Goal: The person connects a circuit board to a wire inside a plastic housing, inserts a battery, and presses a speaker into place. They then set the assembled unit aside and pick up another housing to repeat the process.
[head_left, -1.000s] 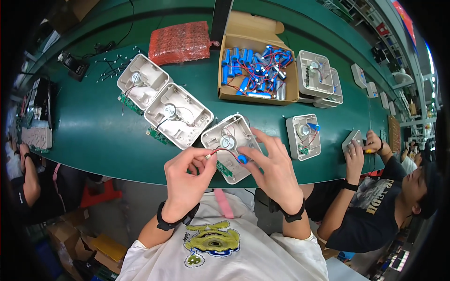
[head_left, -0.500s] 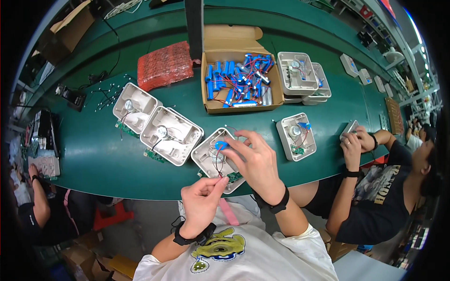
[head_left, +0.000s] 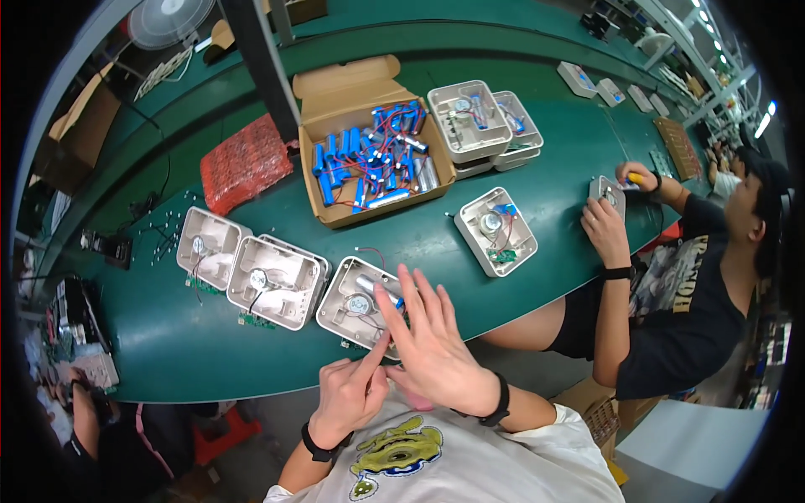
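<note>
Pressing down on an open white plastic housing (head_left: 362, 303) at the near edge of the green desk (head_left: 168, 352), we have our right hand (head_left: 428, 344) spread flat, its fingers (head_left: 423, 289) splayed wide and laid over the housing's right part. That hand grips nothing; its fingertips only rest on the shell and on a silver cylinder with a blue end that lies inside it. Our left hand (head_left: 352, 394) sits just below the housing with most fingers curled in and the index finger pointing up, its tip touching the housing's lower edge beside the right palm. Whether the curled fingers hold anything small, we cannot tell.

Inside the housing we see a round metal part and thin wires. To its left two more open white housings (head_left: 277, 283) (head_left: 211, 247) stand in a row, each touching the next, with little green circuit boards poking from under them. Farther back an open cardboard box (head_left: 373, 151) holds blue cylindrical cells with red and blue wires. A red bubble-wrap pack (head_left: 245, 163) lies left of the box, and a stack of white housings (head_left: 478, 121) stands right of it. Another single housing (head_left: 496, 230) lies well to our right.

At the right end of the desk another person in a black shirt (head_left: 688, 310) sits with both hands on a small white part (head_left: 605, 191).
</note>
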Tool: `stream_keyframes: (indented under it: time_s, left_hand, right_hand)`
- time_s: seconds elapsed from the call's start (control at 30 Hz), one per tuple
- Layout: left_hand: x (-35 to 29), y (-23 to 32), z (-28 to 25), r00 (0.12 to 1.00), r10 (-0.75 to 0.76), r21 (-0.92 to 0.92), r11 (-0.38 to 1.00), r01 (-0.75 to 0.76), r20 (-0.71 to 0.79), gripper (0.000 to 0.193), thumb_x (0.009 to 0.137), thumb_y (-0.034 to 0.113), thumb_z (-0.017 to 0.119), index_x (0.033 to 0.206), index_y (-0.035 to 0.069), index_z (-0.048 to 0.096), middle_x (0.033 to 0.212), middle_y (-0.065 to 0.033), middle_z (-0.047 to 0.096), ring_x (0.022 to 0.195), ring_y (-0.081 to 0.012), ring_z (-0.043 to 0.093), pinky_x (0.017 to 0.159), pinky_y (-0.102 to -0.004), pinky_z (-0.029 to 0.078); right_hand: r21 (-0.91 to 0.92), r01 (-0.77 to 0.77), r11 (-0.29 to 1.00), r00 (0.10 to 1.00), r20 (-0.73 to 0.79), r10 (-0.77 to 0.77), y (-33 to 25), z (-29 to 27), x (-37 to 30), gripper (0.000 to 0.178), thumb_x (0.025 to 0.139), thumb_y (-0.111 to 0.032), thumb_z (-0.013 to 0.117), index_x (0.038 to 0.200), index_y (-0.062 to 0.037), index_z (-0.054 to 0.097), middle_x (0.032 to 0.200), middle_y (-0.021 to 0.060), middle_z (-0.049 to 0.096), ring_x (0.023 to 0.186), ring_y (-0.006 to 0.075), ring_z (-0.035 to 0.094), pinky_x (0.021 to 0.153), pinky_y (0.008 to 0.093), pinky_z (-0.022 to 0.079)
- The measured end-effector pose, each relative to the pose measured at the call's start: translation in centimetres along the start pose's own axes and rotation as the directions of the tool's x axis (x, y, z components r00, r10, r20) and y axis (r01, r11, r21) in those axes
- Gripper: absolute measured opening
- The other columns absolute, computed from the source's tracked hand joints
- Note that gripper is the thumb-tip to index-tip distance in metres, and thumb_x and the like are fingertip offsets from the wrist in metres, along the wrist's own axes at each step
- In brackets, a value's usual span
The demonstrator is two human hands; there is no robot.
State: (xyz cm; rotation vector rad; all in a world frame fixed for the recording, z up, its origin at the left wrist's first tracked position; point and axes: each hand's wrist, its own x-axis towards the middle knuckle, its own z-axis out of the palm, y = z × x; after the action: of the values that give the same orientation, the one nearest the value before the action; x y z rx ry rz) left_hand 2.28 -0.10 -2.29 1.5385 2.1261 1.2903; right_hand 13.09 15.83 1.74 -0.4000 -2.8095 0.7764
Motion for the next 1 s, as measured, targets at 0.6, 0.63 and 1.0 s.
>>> stream_keyframes:
  time_s: [0.6,0.63,1.0]
  left_hand:
    - [-2.7,-2.2,0.8,0.967,-0.223,0.256,0.934,0.249,-0.124,0.061,0.087,0.013,0.087,0.143,0.005,0.064,0.095,-0.0097,0.062,0.065,-0.0228,0.059,0.056,-0.0382,0.05]
    - [-2.6,-2.1,0.8,0.97,-0.212,0.266,0.934,0.237,-0.118,0.065,0.086,0.014,0.088,0.145,0.006,0.063,0.104,-0.0115,0.063,0.069,-0.0237,0.059,0.058,-0.039,0.051]
    - [-0.7,-2.0,2.8,0.937,-0.289,0.179,0.929,0.324,-0.198,0.055,0.085,0.02,0.09,0.131,0.006,0.064,0.136,-0.0199,0.053,0.08,-0.031,0.065,0.064,-0.041,0.056]
  right_hand:
    - [-0.189,-0.266,0.945,0.877,-0.455,0.156,9.6,1.5,-1.6,0.093,0.072,-0.02,0.092,0.148,0.0037,0.045,0.153,0.0303,0.044,0.14,0.0521,0.044,0.119,0.0586,0.038]
    - [-0.184,-0.257,0.949,0.881,-0.447,0.152,9.9,1.6,-1.7,0.093,0.072,-0.02,0.092,0.148,0.0037,0.045,0.153,0.0303,0.044,0.14,0.0521,0.044,0.119,0.0586,0.038]
    - [-0.097,-0.22,0.971,0.874,-0.461,0.152,8.3,-2.6,-0.4,0.054,0.089,-0.012,0.082,0.137,0.0012,0.062,0.133,0.0231,0.067,0.122,0.0397,0.065,0.1,0.0439,0.053]
